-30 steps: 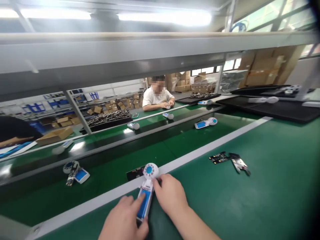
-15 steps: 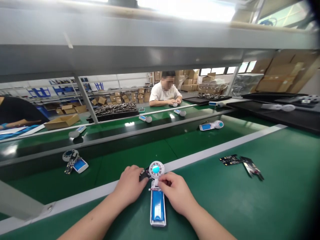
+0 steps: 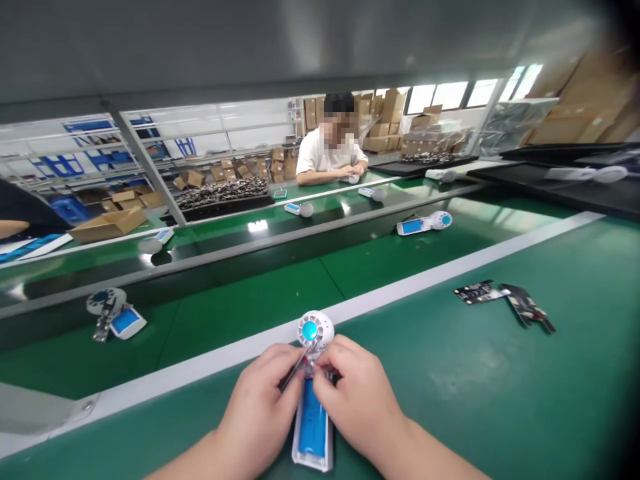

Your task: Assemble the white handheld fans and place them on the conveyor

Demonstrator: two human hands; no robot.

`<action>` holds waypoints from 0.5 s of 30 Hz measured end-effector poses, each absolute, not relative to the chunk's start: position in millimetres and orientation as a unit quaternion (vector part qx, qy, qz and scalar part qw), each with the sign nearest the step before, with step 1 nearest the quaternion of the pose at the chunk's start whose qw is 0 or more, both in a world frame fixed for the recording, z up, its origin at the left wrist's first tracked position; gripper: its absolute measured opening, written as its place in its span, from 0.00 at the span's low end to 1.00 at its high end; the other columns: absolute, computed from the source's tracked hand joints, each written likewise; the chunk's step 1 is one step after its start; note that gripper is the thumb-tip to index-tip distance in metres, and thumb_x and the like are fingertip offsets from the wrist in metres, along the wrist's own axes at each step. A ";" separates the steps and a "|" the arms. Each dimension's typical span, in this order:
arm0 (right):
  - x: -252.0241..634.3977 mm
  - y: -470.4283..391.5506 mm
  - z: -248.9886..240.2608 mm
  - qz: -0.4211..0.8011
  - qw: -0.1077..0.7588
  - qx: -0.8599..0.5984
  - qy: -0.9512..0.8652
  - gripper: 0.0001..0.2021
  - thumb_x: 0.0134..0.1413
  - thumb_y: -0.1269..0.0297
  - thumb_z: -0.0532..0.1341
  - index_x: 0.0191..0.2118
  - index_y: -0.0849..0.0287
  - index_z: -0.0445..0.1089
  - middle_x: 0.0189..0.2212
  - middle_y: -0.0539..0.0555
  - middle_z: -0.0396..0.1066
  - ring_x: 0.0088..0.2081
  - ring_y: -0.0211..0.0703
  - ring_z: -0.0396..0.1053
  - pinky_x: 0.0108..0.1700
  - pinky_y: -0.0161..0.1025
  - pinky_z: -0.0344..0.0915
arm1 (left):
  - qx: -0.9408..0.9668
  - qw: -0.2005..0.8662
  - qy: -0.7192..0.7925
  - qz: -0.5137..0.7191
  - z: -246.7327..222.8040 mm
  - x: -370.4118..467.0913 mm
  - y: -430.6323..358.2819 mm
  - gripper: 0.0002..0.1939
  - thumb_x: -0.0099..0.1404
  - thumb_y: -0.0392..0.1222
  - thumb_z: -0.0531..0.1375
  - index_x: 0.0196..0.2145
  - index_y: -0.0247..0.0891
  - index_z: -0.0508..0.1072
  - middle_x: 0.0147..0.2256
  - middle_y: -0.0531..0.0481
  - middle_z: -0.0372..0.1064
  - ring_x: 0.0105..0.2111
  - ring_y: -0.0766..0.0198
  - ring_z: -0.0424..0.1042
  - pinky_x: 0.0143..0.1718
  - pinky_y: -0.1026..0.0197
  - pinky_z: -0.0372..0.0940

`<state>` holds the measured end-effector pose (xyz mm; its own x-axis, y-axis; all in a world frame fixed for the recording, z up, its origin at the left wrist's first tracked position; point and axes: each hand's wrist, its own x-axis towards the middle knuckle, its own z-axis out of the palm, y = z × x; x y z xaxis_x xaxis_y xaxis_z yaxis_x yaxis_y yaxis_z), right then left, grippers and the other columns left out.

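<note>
A white handheld fan (image 3: pixel 300 460) lies on the green bench in front of me, its housing open and a blue battery (image 3: pixel 313 417) in the handle. Its round head, with a light-blue hub (image 3: pixel 309 331), points away from me. My left hand (image 3: pixel 265 400) pinches a dark circuit board (image 3: pixel 293 375), tilted on edge beside the fan's neck. From the other side my right hand (image 3: pixel 357 390) has thumb and forefinger closed at the neck, close to small red and white wires (image 3: pixel 306 360). What lies between those right fingertips is hidden.
Loose circuit boards (image 3: pixel 475 292) lie on the bench to the right. Past the pale rail (image 3: pixel 385 303), a conveyor carries an opened fan with its board (image 3: pixel 104 320) and another fan (image 3: pixel 425 224). Opposite sits a person (image 3: pixel 320 157); a metal shelf (image 3: pixel 280 60) hangs overhead.
My left hand has brought the circuit board in against the fan's neck, tilting it on edge. Both hands are now closer together. The view has tipped downward.
</note>
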<state>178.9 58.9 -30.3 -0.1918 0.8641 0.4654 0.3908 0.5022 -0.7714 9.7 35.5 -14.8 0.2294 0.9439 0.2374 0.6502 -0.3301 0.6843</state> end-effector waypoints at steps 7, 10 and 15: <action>177.0 54.8 -28.8 0.203 0.467 -0.436 -0.742 0.08 0.53 0.73 0.52 0.23 0.60 0.59 0.25 0.51 0.63 0.28 0.41 0.62 0.32 0.37 0.54 | 0.839 0.034 0.439 0.318 -18.0 6.7 35.4 0.18 0.69 0.34 0.56 0.55 0.42 0.70 0.47 0.48 0.74 0.46 0.68 0.74 0.49 0.67 0.71; 176.5 53.9 -28.9 0.189 0.462 -0.440 -0.746 0.10 0.55 0.72 0.51 0.24 0.60 0.59 0.26 0.51 0.63 0.29 0.42 0.62 0.32 0.38 0.54 | 0.847 -0.004 0.426 0.317 -16.4 7.3 34.5 0.18 0.69 0.33 0.55 0.55 0.41 0.70 0.47 0.48 0.74 0.45 0.67 0.75 0.48 0.66 0.72; 176.5 52.5 -31.9 0.168 0.449 -0.429 -0.766 0.10 0.57 0.72 0.50 0.26 0.60 0.62 0.27 0.53 0.64 0.31 0.45 0.64 0.35 0.40 0.57 | 0.857 -0.033 0.417 0.300 -17.1 7.3 34.2 0.17 0.69 0.33 0.55 0.55 0.38 0.70 0.47 0.45 0.74 0.45 0.66 0.75 0.48 0.65 0.73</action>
<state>176.5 52.5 -31.9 -0.2287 0.8078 0.5433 0.5053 0.5755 -0.6430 7.3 34.2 -17.1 0.4717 0.6959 0.5415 0.7353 -0.6494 0.1941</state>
